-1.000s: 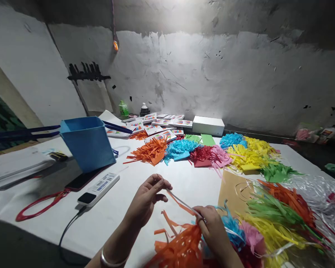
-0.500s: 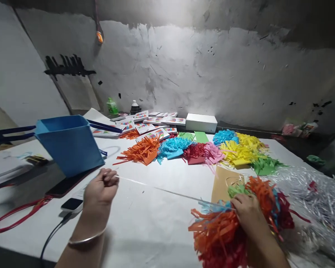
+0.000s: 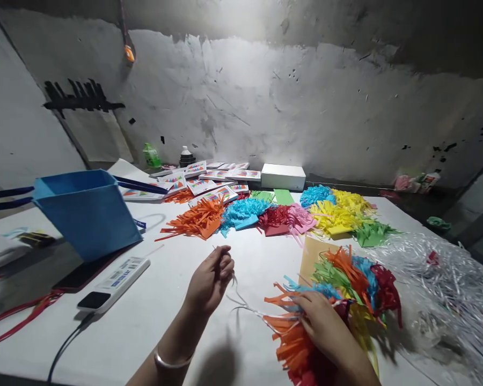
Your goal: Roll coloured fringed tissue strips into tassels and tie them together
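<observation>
My left hand [image 3: 211,279] is raised over the middle of the table, its fingers closed on a thin white ribbon [image 3: 245,306]. The ribbon hangs slack and runs right into a paper tassel bundle [image 3: 301,343] of orange, red and blue fringes. My right hand [image 3: 322,324] grips this bundle from above; its fingertips are partly buried in the strips. More fringes of the bundle, in green, orange, blue and dark red, spread beyond the right hand. A tan card [image 3: 314,252] lies partly under them.
Loose paper tassels [image 3: 245,212] in several colours lie in a row behind. Printed packets [image 3: 205,174] and a white box [image 3: 284,177] are by the wall. A blue paper bag [image 3: 88,214], a phone and a white device [image 3: 112,284] stand left. Silvery ribbon [image 3: 443,289] heaps up right.
My left hand has moved right, towards the right hand, and the ribbon has gone from taut to slack. The right hand has shifted slightly left and down with the bundle.
</observation>
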`<control>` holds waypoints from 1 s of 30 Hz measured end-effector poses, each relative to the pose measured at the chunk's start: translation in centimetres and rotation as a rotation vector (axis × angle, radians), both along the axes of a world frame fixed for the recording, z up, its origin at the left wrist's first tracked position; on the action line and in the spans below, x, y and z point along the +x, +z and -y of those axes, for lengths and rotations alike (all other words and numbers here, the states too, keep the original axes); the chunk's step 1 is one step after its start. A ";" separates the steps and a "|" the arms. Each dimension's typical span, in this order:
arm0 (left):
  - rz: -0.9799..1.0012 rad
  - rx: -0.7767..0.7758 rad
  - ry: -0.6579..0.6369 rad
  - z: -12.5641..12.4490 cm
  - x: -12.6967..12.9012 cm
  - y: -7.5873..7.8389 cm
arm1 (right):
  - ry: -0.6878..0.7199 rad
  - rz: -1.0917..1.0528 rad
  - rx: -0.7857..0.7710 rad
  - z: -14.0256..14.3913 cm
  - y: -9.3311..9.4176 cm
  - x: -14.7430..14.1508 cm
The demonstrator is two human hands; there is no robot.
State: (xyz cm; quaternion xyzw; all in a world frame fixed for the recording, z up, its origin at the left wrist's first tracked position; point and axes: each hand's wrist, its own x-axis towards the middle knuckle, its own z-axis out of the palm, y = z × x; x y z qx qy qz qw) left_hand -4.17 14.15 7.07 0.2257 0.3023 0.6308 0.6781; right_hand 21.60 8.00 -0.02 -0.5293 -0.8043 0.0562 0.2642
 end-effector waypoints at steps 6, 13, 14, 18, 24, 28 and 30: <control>-0.113 0.099 -0.221 3.1 2.6 0.1 | 0.236 -0.596 -0.216 0.4 3.6 -5.6; -0.313 0.197 -0.228 3.5 0.8 -0.1 | 0.299 -0.761 -0.472 -0.1 2.1 -7.8; -0.334 0.187 -0.187 3.2 0.1 -0.1 | 0.286 -0.758 -0.488 -0.2 1.5 -7.2; -0.351 0.126 0.070 1.0 -3.4 -0.2 | 0.235 -0.679 -0.515 -1.0 0.0 -3.9; -0.261 0.049 0.493 -2.5 -11.5 0.3 | 0.076 -0.452 -0.418 -3.6 -0.4 2.8; -0.244 -0.009 0.581 -3.1 -14.6 0.0 | 0.014 -0.328 -0.361 -4.8 -1.0 6.0; -0.252 -0.034 0.586 -3.1 -15.2 -0.4 | -0.012 -0.278 -0.341 -5.0 -1.2 7.0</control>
